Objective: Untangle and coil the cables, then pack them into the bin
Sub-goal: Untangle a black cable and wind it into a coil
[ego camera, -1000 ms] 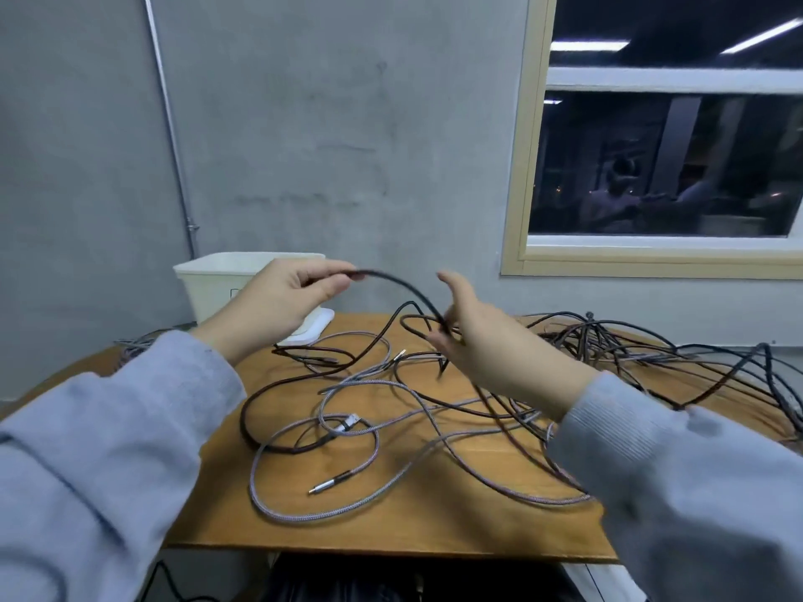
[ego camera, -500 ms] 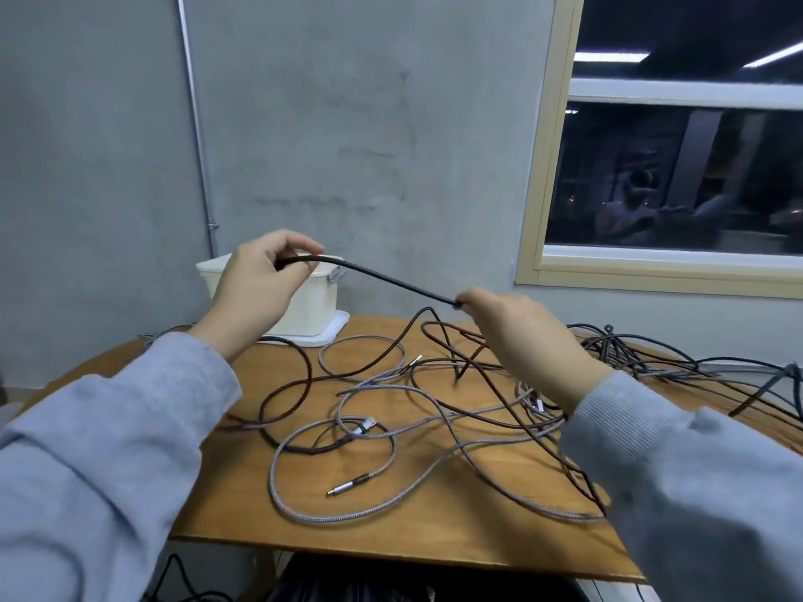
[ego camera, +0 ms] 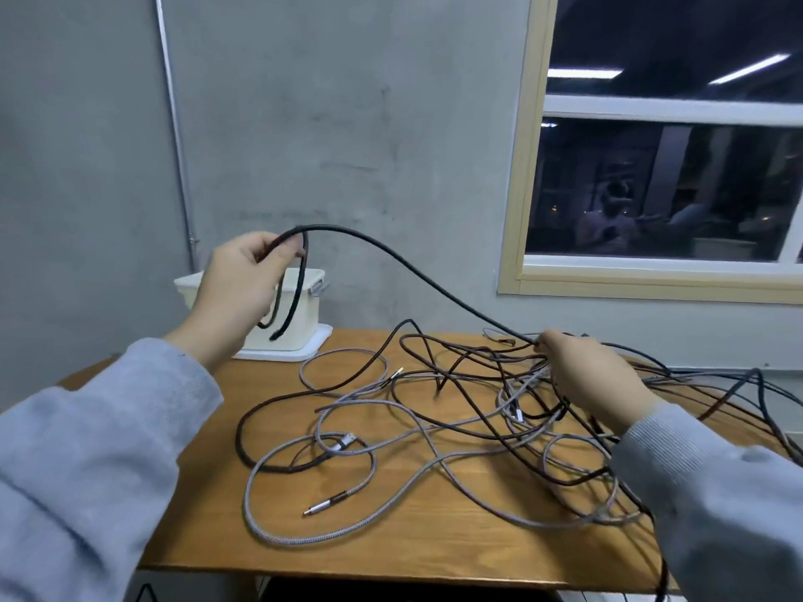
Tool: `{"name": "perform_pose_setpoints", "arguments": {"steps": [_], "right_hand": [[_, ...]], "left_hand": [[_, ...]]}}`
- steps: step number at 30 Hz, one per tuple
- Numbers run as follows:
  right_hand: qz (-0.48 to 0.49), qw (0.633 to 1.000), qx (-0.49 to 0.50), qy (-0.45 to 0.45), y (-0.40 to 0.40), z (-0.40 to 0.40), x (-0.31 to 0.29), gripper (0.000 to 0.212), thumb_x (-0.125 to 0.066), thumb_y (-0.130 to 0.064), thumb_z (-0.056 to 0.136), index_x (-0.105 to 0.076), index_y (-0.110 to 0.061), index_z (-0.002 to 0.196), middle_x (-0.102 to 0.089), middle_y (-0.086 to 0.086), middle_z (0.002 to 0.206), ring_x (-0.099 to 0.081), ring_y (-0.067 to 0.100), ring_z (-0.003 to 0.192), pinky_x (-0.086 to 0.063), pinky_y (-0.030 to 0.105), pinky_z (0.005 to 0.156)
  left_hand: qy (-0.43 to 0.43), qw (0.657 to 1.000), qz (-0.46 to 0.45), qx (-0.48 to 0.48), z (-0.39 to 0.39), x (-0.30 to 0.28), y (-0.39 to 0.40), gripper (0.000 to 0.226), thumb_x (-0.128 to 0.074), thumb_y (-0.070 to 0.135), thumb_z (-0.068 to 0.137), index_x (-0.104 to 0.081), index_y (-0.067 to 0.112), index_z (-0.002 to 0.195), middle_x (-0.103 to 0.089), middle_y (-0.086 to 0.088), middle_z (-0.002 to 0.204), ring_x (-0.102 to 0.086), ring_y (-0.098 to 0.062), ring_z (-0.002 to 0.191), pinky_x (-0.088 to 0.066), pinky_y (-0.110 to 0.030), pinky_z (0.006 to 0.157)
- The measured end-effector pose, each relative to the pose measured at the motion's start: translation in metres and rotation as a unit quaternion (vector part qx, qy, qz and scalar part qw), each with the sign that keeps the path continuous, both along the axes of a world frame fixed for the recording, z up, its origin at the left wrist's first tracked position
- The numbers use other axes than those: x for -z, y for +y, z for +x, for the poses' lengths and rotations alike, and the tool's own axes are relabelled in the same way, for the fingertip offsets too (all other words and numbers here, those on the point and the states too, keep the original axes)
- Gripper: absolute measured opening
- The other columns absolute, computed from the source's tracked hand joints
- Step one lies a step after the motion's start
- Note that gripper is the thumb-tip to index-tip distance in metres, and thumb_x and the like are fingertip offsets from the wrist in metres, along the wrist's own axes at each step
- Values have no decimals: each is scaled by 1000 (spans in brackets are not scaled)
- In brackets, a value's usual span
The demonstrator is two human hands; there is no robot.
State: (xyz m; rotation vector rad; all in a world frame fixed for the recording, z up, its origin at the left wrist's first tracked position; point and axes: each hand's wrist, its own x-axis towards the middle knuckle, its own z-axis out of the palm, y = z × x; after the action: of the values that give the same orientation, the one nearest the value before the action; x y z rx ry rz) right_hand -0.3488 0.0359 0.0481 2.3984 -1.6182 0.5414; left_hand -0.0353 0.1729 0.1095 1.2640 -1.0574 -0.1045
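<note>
Head-worn view, down over table (ego camera: pixel 391 536)

Wooden table (ego camera: pixel 404 553) against grey concrete wall (ego camera: pixel 347 136); thin metal pipe (ego camera: pixel 176 132) at left, cream-framed dark window (ego camera: pixel 665 184) at right.

A grey plastered wall (ego camera: pixel 339 136) fills the back, with a thin metal pipe (ego camera: pixel 174 123) running down it at left. At right is a window (ego camera: pixel 669 167) in a pale yellow frame, its dark glass reflecting ceiling strip lights. In front stands a wooden table (ego camera: pixel 391 549) with visible grain.
</note>
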Motion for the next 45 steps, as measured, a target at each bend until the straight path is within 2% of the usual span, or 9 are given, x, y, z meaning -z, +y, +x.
{"name": "perform_pose_setpoints", "arguments": {"steps": [5, 8, 12, 22, 26, 31, 35, 41, 45], "right_hand": [[47, 988, -118, -84, 20, 28, -12, 50, -41, -3, 97, -34, -22, 143, -61, 7, 117, -60, 18, 100, -51, 29, 80], [68, 964, -201, -159, 43, 41, -22, 50, -40, -17, 101, -24, -25, 147, -55, 0, 113, -55, 9, 91, -41, 15, 70], [86, 942, -253, -203, 71, 51, -23, 66, -46, -42, 96, -10, -31, 150, -46, -4, 134, -52, 11, 111, -42, 26, 91], [182, 859, -271, -395, 81, 44, 26, 76, -68, -38, 84, -21, -39, 143, -45, -7, 128, -55, 4, 110, -47, 26, 95], [209, 847, -267, -408, 80, 34, 46, 59, -67, -35, 86, -34, -46, 134, -51, -15, 121, -58, 3, 105, -51, 31, 92], [121, 898, -149, -396, 70, 10, 55, 42, -44, -19, 100, -31, -34, 136, -54, -10, 104, -56, 2, 85, -42, 9, 65], [111, 918, -82, -372, 63, -7, 61, 29, -39, -20, 101, -32, -22, 130, -55, -8, 82, -59, 13, 77, -48, 27, 67], [72, 961, 28, -267, 45, -46, 67, 37, -55, -16, 92, -48, -22, 129, -50, 2, 126, -55, 17, 106, -41, 24, 85], [130, 950, 137, -247, 41, -79, 68, 56, -61, -19, 87, -42, -24, 139, -40, 8, 138, -56, 26, 110, -44, 29, 86]], "left_hand": [[181, 971, 29, 151, -45, -1, -9, 31, -36, 31, 104, -51, 14, 83, -24, 10, 43, -16, -4, 33, -12, -10, 36], [199, 959, 46, 198, -69, 4, -10, 30, -33, 32, 105, -50, 15, 86, -23, 9, 44, -15, -4, 33, -13, -10, 35], [202, 941, 69, 262, -100, 13, -10, 32, -29, 36, 105, -49, 16, 90, -23, 10, 44, -15, -3, 33, -14, -9, 36], [339, 832, 74, 433, -131, 42, -9, 35, -31, 43, 100, -53, 21, 83, -20, 10, 44, -15, 1, 28, -12, -6, 33], [347, 826, 98, 433, -137, 62, -9, 35, -33, 43, 98, -55, 20, 84, -20, 8, 45, -15, 1, 28, -14, -4, 35], [265, 903, 139, 307, -134, 94, -26, 22, -40, 28, 103, -55, 11, 100, -27, 7, 51, -19, -4, 35, -15, -11, 34], [64, 961, 208, 170, -136, 115, -36, 22, -57, 20, 95, -49, 19, 115, -49, -3, 79, -44, -12, 57, -37, -24, 48], [-210, 918, 328, 76, -144, 141, -41, 74, -75, 43, 78, -34, 24, 136, -45, 0, 124, -51, -17, 109, -46, -31, 86], [-243, 899, 358, 73, -147, 147, -42, 76, -74, 41, 78, -32, 22, 139, -48, -1, 115, -51, -16, 100, -45, -28, 81]]}}
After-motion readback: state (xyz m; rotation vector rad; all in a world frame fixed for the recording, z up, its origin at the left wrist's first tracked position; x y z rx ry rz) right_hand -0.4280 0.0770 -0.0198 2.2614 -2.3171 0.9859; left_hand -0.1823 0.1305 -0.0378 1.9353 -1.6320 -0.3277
